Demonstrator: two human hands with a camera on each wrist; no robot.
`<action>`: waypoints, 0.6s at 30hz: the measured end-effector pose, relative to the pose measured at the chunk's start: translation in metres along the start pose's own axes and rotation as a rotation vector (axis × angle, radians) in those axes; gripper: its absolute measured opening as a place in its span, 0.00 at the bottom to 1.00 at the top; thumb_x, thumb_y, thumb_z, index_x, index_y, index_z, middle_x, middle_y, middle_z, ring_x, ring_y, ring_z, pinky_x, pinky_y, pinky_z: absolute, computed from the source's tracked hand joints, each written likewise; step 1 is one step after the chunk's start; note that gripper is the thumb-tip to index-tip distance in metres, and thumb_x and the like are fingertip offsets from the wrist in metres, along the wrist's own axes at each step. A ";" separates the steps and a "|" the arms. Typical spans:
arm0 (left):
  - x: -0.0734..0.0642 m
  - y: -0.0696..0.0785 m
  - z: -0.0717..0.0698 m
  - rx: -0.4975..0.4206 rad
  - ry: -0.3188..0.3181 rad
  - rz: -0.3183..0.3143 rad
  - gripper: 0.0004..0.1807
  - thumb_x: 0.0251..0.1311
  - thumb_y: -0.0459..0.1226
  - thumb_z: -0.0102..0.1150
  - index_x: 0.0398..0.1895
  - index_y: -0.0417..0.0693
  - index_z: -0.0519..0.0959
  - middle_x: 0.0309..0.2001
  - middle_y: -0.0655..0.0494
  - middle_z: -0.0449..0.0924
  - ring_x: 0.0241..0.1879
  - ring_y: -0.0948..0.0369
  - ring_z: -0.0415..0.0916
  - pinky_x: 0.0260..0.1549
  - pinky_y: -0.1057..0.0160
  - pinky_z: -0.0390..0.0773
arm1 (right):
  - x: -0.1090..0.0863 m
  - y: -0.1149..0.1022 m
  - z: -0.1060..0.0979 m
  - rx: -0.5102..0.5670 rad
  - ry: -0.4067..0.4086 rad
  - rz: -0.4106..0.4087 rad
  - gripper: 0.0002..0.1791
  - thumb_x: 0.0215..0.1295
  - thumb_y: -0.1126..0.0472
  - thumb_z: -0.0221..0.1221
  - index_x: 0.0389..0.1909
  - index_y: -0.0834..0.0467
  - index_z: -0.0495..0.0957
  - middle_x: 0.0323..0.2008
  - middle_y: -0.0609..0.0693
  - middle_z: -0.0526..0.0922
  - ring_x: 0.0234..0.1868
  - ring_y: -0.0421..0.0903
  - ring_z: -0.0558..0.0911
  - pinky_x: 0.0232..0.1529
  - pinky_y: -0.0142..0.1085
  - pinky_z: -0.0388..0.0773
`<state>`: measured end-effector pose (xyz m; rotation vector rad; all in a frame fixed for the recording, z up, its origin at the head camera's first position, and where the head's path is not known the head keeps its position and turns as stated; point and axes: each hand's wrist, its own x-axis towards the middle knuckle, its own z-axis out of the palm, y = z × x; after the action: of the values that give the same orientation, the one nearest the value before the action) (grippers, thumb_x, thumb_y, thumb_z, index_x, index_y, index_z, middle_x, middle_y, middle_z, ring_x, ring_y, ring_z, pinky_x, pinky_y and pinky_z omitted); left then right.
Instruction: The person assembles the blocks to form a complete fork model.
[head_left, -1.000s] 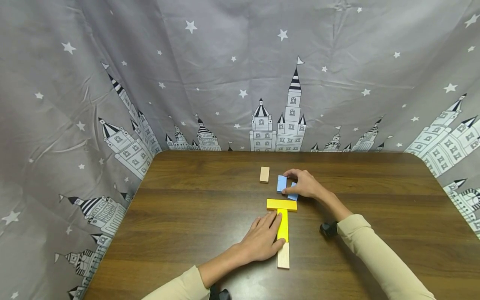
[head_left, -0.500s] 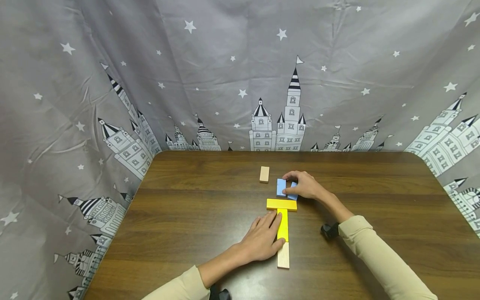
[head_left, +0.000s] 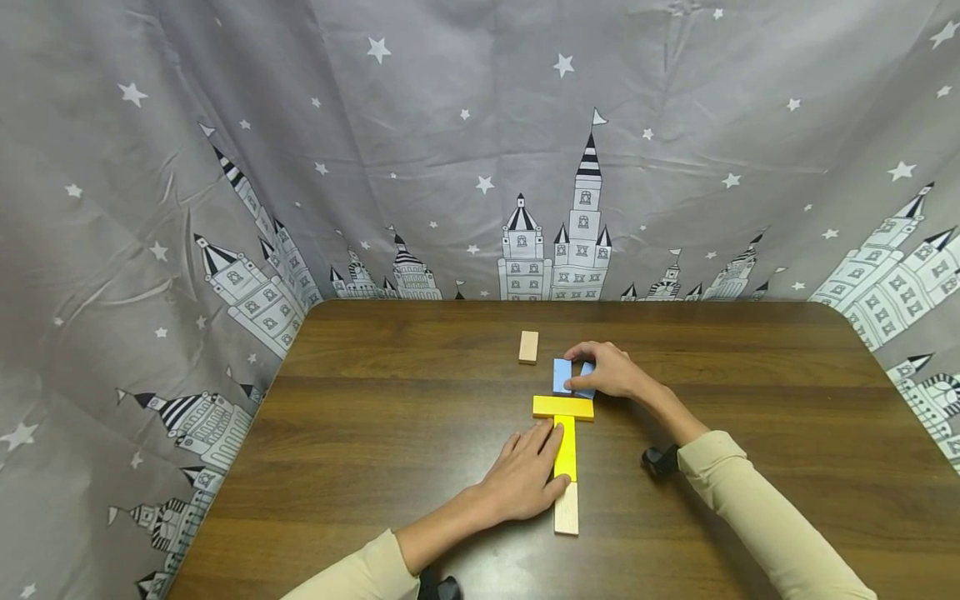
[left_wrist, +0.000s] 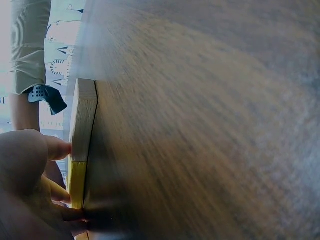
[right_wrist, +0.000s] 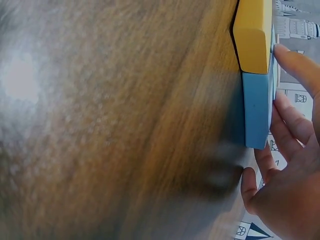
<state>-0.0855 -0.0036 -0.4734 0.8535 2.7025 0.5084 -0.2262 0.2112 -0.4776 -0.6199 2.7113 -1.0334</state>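
My right hand point(head_left: 611, 368) pinches a small light-blue wooden block point(head_left: 560, 375) between thumb and index finger. Partly under that hand lies a second blue block point(right_wrist: 256, 110), its end against the yellow crosswise block point(head_left: 562, 407). My left hand point(head_left: 521, 473) rests flat with straight fingers along a long yellow block point(head_left: 568, 458), the thumb at its near end. That block meets the crosswise one in a T. A pale wooden block point(head_left: 567, 512) continues the stem toward me. In the left wrist view the pale block point(left_wrist: 84, 120) and yellow block point(left_wrist: 77, 182) lie end to end.
Beyond the T, a small pale block point(head_left: 528, 347) lies by itself on the brown wooden table point(head_left: 375, 450). A grey curtain point(head_left: 450, 150) printed with castles and stars hangs behind and beside the table.
My right hand has drawn the held blue block slightly toward me, closer to the crosswise yellow block and level with the other blue one. The left hand has stayed put.
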 end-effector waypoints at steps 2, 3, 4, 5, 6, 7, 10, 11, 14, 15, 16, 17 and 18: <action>0.000 0.000 0.000 0.002 0.000 0.001 0.38 0.72 0.49 0.52 0.77 0.38 0.55 0.76 0.42 0.52 0.75 0.49 0.51 0.68 0.40 0.54 | 0.000 0.000 0.000 0.001 -0.001 0.001 0.25 0.56 0.53 0.71 0.52 0.62 0.81 0.49 0.55 0.84 0.52 0.54 0.78 0.55 0.57 0.67; 0.000 0.000 0.000 0.003 0.000 0.001 0.38 0.72 0.49 0.52 0.77 0.38 0.55 0.76 0.42 0.52 0.75 0.49 0.51 0.68 0.40 0.54 | 0.000 0.000 0.000 0.001 -0.002 0.002 0.25 0.56 0.53 0.71 0.52 0.62 0.81 0.49 0.55 0.84 0.52 0.54 0.78 0.55 0.57 0.66; 0.000 0.000 0.000 0.003 -0.001 0.001 0.38 0.72 0.49 0.52 0.77 0.38 0.55 0.76 0.42 0.52 0.75 0.49 0.51 0.68 0.40 0.54 | -0.001 0.000 0.000 0.001 -0.002 0.003 0.25 0.56 0.53 0.71 0.52 0.62 0.81 0.49 0.55 0.84 0.52 0.54 0.78 0.55 0.58 0.65; 0.000 0.000 0.000 0.003 -0.001 0.000 0.38 0.72 0.49 0.52 0.77 0.39 0.55 0.76 0.42 0.52 0.75 0.49 0.51 0.68 0.40 0.53 | -0.001 0.000 0.000 0.001 -0.003 0.004 0.25 0.56 0.53 0.71 0.53 0.62 0.81 0.50 0.55 0.83 0.53 0.55 0.78 0.55 0.59 0.64; 0.000 0.000 0.000 0.003 -0.001 -0.001 0.38 0.72 0.49 0.52 0.77 0.39 0.55 0.76 0.42 0.52 0.75 0.49 0.50 0.68 0.40 0.53 | 0.000 0.000 0.001 0.000 -0.004 0.005 0.25 0.57 0.53 0.71 0.53 0.61 0.81 0.50 0.55 0.83 0.53 0.55 0.78 0.55 0.59 0.63; 0.000 0.000 0.000 0.004 0.000 0.000 0.38 0.72 0.49 0.52 0.77 0.39 0.55 0.76 0.42 0.52 0.75 0.48 0.50 0.68 0.41 0.54 | -0.001 0.000 0.001 0.001 -0.004 0.006 0.25 0.56 0.53 0.71 0.53 0.61 0.81 0.50 0.55 0.83 0.53 0.55 0.78 0.55 0.60 0.63; 0.000 -0.001 0.000 0.012 0.006 0.005 0.38 0.72 0.49 0.52 0.77 0.38 0.55 0.76 0.41 0.53 0.75 0.48 0.51 0.68 0.41 0.55 | -0.001 0.000 0.000 0.000 -0.008 0.008 0.26 0.56 0.52 0.71 0.53 0.61 0.81 0.51 0.56 0.83 0.54 0.56 0.77 0.54 0.60 0.63; 0.000 -0.001 0.000 0.018 0.010 0.007 0.38 0.72 0.49 0.52 0.77 0.38 0.56 0.76 0.41 0.53 0.74 0.48 0.51 0.67 0.41 0.56 | -0.001 0.000 0.000 0.000 -0.011 0.011 0.26 0.56 0.52 0.71 0.53 0.61 0.81 0.51 0.56 0.83 0.54 0.56 0.77 0.54 0.60 0.63; -0.001 -0.001 0.001 0.021 0.011 0.011 0.38 0.72 0.49 0.52 0.77 0.38 0.56 0.76 0.41 0.53 0.74 0.48 0.52 0.67 0.41 0.56 | -0.002 0.000 0.000 0.002 -0.016 0.013 0.27 0.56 0.52 0.71 0.53 0.61 0.81 0.51 0.56 0.83 0.54 0.55 0.78 0.53 0.58 0.63; -0.001 -0.001 0.001 0.019 0.010 0.012 0.38 0.72 0.49 0.52 0.77 0.38 0.56 0.76 0.41 0.53 0.74 0.48 0.52 0.67 0.41 0.56 | -0.002 0.000 0.000 0.002 -0.018 0.013 0.27 0.56 0.52 0.71 0.53 0.61 0.81 0.51 0.56 0.83 0.54 0.55 0.78 0.53 0.58 0.63; -0.001 -0.001 0.001 0.019 0.012 0.012 0.38 0.72 0.49 0.52 0.77 0.38 0.56 0.76 0.41 0.53 0.74 0.48 0.52 0.67 0.41 0.56 | -0.002 0.000 0.000 0.002 -0.019 0.015 0.27 0.56 0.51 0.71 0.53 0.61 0.81 0.51 0.56 0.83 0.54 0.55 0.77 0.52 0.58 0.63; -0.001 -0.001 0.001 0.015 0.011 0.011 0.38 0.72 0.48 0.52 0.77 0.38 0.55 0.76 0.41 0.53 0.75 0.48 0.51 0.67 0.41 0.56 | -0.002 0.000 0.000 0.002 -0.020 0.014 0.27 0.56 0.51 0.71 0.53 0.61 0.81 0.51 0.56 0.83 0.54 0.55 0.77 0.53 0.58 0.63; -0.001 -0.001 0.001 0.012 0.009 0.010 0.38 0.72 0.48 0.51 0.77 0.38 0.55 0.76 0.41 0.52 0.75 0.48 0.51 0.67 0.41 0.55 | -0.001 0.000 0.000 0.002 -0.021 0.013 0.27 0.56 0.51 0.71 0.53 0.61 0.81 0.51 0.56 0.83 0.54 0.55 0.77 0.53 0.58 0.62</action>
<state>-0.0849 -0.0042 -0.4748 0.8703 2.7134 0.5000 -0.2250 0.2118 -0.4779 -0.6082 2.6927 -1.0202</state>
